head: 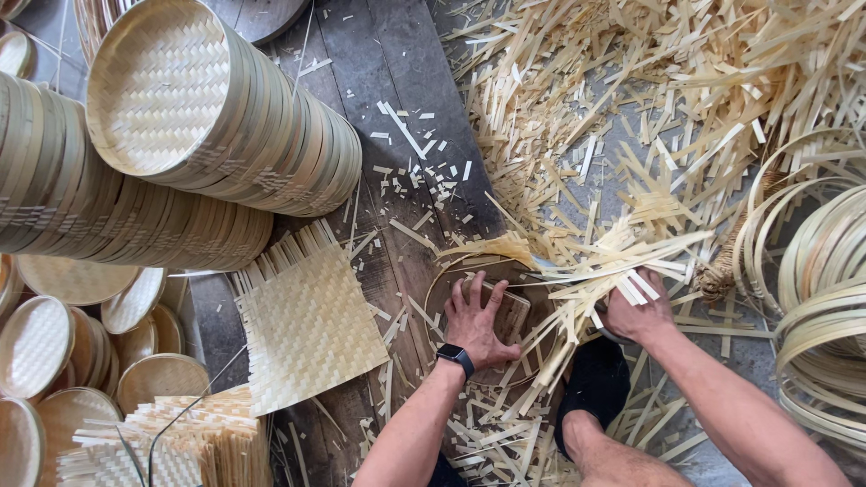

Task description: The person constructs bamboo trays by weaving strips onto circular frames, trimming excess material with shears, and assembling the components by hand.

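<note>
left hand (475, 317): flat, fingers spread, pressing wooden block (507, 316) inside bamboo hoop (433, 293)
right hand (637, 311): right of hoop, closed on strip bundle (604, 271); fingers hidden
hoop: far edge buried under strips

Bare dark planks (379, 81) leave an open lane above the left hand (476, 323), strewn only with small chips. To the left the woven square mat (307, 325) and the leaning stacks of round trays (225, 117) block the way. Right of the lane, loose bamboo strips (631, 117) pile thickly; coiled bamboo hoops (821, 298) seem to close the far right.
</note>
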